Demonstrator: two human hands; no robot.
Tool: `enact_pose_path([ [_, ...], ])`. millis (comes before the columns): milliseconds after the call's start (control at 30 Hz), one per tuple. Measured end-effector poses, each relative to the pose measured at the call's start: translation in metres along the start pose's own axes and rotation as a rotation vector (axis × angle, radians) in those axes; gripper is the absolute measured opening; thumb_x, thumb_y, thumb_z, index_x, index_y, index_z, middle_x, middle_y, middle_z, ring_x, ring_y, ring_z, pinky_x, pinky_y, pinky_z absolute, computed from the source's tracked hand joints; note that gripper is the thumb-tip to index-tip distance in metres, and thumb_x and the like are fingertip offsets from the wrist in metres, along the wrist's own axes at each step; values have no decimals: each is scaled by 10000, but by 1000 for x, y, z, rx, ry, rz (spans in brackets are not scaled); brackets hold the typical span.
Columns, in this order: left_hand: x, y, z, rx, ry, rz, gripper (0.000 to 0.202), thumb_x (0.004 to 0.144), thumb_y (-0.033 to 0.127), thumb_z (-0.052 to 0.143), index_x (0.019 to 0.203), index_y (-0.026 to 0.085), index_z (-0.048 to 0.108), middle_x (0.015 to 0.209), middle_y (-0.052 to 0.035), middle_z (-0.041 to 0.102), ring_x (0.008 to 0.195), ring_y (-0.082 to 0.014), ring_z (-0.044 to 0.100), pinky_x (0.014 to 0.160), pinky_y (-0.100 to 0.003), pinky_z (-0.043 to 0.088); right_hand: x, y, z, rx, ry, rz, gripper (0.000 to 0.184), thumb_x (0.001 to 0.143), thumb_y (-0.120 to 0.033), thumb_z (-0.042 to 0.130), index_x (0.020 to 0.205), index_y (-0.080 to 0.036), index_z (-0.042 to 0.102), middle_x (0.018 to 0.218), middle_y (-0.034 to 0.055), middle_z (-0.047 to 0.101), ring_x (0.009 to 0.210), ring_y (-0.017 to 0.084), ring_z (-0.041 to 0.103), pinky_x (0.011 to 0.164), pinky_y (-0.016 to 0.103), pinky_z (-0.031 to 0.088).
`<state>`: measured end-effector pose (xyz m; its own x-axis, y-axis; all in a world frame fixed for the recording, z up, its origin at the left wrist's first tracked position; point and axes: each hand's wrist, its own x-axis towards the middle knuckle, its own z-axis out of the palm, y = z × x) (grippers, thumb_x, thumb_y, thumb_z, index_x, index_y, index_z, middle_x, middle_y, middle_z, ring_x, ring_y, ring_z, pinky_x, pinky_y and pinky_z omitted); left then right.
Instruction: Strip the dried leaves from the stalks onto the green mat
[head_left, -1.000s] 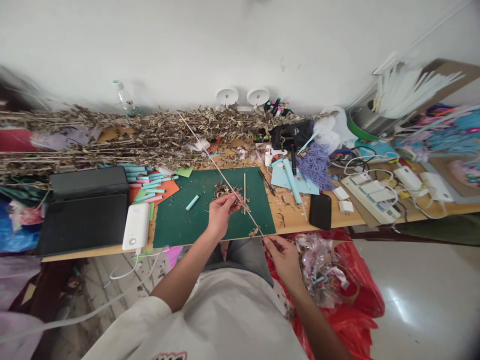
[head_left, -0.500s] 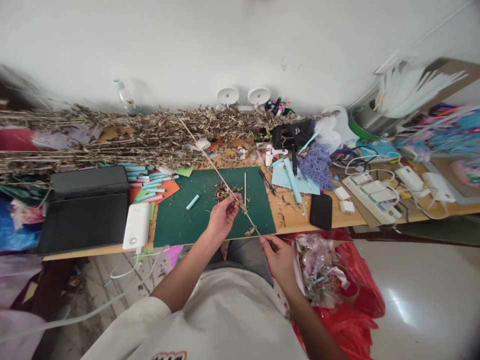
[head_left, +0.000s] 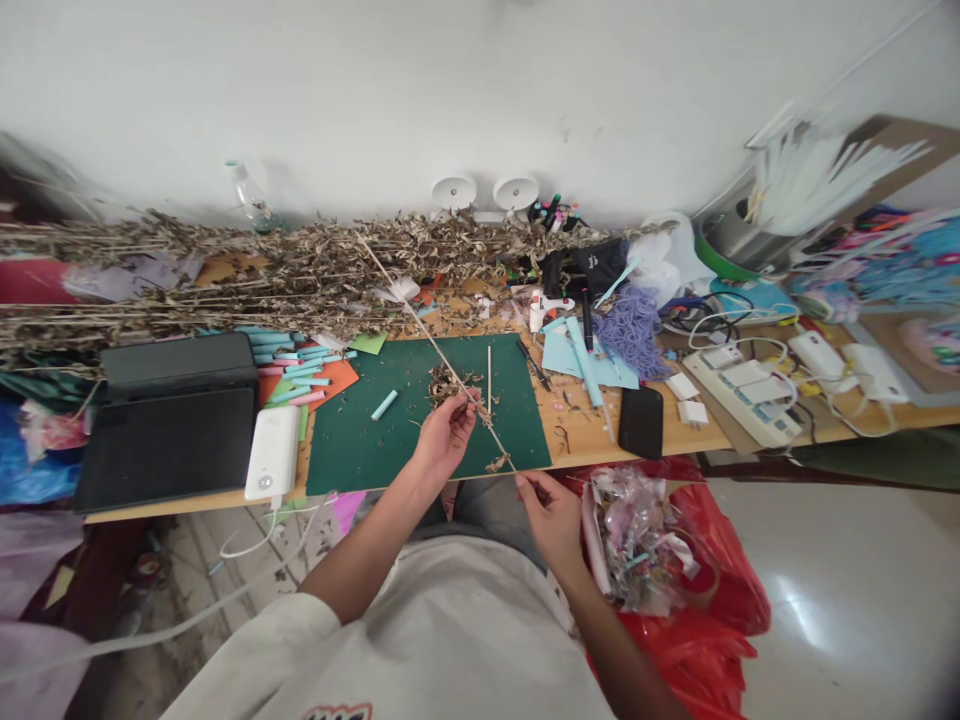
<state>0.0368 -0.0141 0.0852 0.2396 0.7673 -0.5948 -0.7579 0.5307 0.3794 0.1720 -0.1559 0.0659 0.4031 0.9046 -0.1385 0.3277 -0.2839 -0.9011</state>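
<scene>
A long, thin dried plant stem (head_left: pixel 426 333) slants across the green cutting mat (head_left: pixel 352 440), its far end reaching the dried plants at the back. My left hand (head_left: pixel 448 432) pinches it around the middle, over the mat. At the near end, by the table's front edge, the fingertips of my right hand (head_left: pixel 546 505) grip the stem. A few shrivelled leaves (head_left: pixel 497 463) cling to it between my hands. Just behind my left hand lies a small heap of dry leaves (head_left: pixel 444 382). A short pale stick (head_left: pixel 490 378) and a light-blue paper roll (head_left: pixel 384 404) rest on the mat.
Bundles of dried plants (head_left: pixel 300 265) run along the wall. At left stand a black case (head_left: pixel 169 420) and a white power bank (head_left: pixel 272 450). To the right are a glue gun (head_left: pixel 547 308), purple yarn (head_left: pixel 631 328), a phone (head_left: pixel 641 423) and a power strip (head_left: pixel 742 395). A red bag (head_left: pixel 720 560) hangs below.
My right hand has shifted very slightly to the left, still gripping the near end of the stem. My left hand keeps almost the same place.
</scene>
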Motion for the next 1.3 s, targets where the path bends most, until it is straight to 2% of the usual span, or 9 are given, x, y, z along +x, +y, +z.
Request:
enact_pose_path([
  [367, -1, -1, 2, -28, 17, -28, 109, 796, 51, 577, 794, 80, 682, 794, -69, 693, 588, -36, 585, 566, -98, 514, -3, 3, 4, 13, 19, -5, 305, 841, -437, 563, 790, -161, 682, 644, 34, 648, 580, 159, 567, 570, 254, 459],
  [833, 0, -3, 1, 4, 16, 22, 73, 768, 71, 620, 788, 95, 686, 812, -63, 697, 586, -34, 570, 536, -102, 493, -1, 4, 6, 39, 20, 11, 290, 828, -429, 582, 775, -161, 679, 618, 25, 634, 557, 153, 555, 546, 247, 441],
  [1000, 1, -4, -3, 110, -42, 116, 95, 732, 101, 674, 813, 74, 716, 821, -74, 702, 608, -37, 582, 573, -109, 503, -1, 5, 4, 38, 19, 18, 283, 826, -424, 590, 798, -159, 685, 621, 23, 637, 557, 152, 557, 549, 245, 440],
  [1133, 1, -2, -4, 144, -90, 92, 159, 719, 143, 705, 859, 71, 727, 739, -52, 679, 582, -34, 563, 560, -113, 489, 0, 5, 2, 47, 9, 10, 286, 830, -426, 589, 801, -158, 684, 625, 25, 640, 564, 153, 563, 555, 245, 443],
  [1300, 3, -1, -8, 180, -82, 111, 222, 698, 181, 745, 898, 89, 721, 688, -25, 651, 562, -33, 548, 521, -118, 451, 0, 6, 3, 45, 3, 9, 300, 830, -441, 588, 806, -159, 686, 621, 26, 638, 565, 158, 565, 548, 246, 442],
])
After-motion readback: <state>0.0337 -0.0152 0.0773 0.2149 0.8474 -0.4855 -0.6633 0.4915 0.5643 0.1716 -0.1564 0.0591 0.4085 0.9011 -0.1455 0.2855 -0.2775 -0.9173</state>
